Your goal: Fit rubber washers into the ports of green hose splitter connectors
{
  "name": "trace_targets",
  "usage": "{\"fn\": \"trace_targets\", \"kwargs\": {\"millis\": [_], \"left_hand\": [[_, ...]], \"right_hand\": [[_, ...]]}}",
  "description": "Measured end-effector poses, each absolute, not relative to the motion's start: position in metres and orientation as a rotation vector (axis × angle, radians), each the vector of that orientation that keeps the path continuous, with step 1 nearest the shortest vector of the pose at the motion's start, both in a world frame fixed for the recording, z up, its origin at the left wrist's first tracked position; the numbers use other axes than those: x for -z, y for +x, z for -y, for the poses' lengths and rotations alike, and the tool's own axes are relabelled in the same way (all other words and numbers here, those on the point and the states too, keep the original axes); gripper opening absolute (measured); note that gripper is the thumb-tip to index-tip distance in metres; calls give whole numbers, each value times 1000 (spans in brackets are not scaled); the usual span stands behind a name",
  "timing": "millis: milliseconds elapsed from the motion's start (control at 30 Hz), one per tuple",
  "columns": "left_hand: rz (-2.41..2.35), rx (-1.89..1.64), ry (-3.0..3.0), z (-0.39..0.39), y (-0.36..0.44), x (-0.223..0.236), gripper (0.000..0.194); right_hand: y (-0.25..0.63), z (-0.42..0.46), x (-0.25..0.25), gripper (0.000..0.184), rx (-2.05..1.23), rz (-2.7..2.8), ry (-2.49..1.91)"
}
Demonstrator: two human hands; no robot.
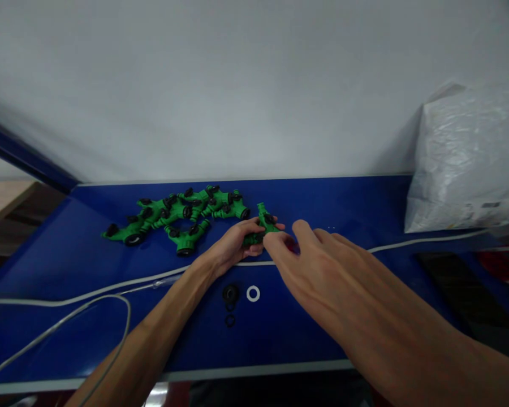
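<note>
My left hand (pixel 234 244) is closed around a green Y-shaped hose splitter (pixel 264 217) with black valve levers. My right hand (pixel 318 268) has its fingers curled in at the near side of that splitter. A small reddish bit shows under those fingers, but what they grip is hidden. Below the hands lie a white ring washer (pixel 253 293), a black cap-like part (pixel 231 292) and a black rubber ring (pixel 229 320). To the left of my left hand, a single splitter (pixel 186 236) lies in front of a cluster of several similar green splitters (pixel 173 212).
The blue tabletop (pixel 280 345) meets a pale wall (pixel 246 85). A white cable (pixel 80 297) crosses the table under my arms. A clear plastic bag (pixel 466 164) stands at the back right, and a dark flat object (pixel 462 288) lies in front of it.
</note>
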State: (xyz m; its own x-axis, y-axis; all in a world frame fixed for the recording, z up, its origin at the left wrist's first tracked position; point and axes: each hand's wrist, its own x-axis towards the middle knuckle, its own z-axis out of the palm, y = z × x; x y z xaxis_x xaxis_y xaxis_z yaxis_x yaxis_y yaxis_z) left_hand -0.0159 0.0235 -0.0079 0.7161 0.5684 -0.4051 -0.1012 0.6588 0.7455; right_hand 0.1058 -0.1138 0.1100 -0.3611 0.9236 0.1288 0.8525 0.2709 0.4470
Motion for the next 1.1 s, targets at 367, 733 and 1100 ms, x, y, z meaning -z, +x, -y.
{"fn": "trace_targets", "kwargs": {"millis": [367, 733, 1100], "left_hand": [[-742, -427, 750, -22, -19, 4, 10], [-623, -389, 764, -20, -17, -2, 12], [-644, -419, 770, -22, -16, 6, 1]], "right_hand": [[99, 101, -124, 36, -379, -2314, 1736], [102, 95, -135, 23, -249, -2190, 1739], [103, 98, -125, 22, -465, -2358, 1732]]}}
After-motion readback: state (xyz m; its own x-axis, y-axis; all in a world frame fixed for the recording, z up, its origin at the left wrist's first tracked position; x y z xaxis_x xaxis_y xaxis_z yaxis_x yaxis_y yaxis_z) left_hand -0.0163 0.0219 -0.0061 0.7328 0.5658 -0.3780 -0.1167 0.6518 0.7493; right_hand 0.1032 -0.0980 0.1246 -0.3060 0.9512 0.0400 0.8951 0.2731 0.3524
